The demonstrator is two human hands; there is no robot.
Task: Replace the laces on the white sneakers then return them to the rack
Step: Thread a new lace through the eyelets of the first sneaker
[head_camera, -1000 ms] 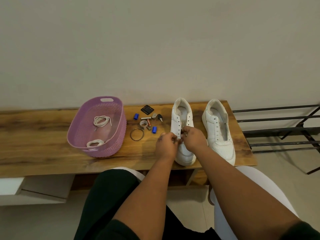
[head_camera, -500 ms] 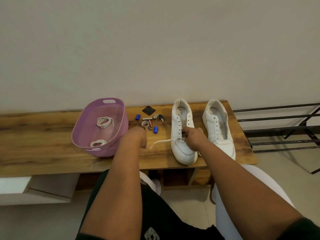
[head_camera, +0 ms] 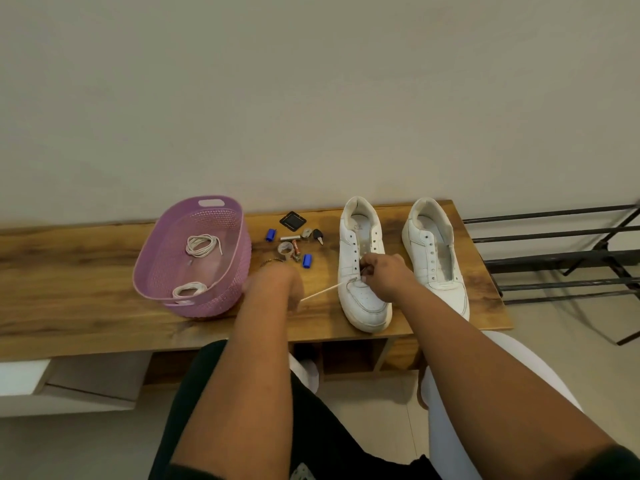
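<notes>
Beside purple basket [head_camera: 166,268], small clutter [head_camera: 294,242], black rack [head_camera: 554,258] rightward

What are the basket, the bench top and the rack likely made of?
Purple basket: looks like moulded plastic, matte, with a perforated weave-pattern wall and a cut-out handle.
Bench top: wood or wood-look laminate, with brown grain streaks and a slight sheen; which one is unclear.
Shoe rack: probably metal, thin dark bars with a painted look.

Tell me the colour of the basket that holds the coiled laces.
Light purple; the basket shows best in the head view.
</notes>
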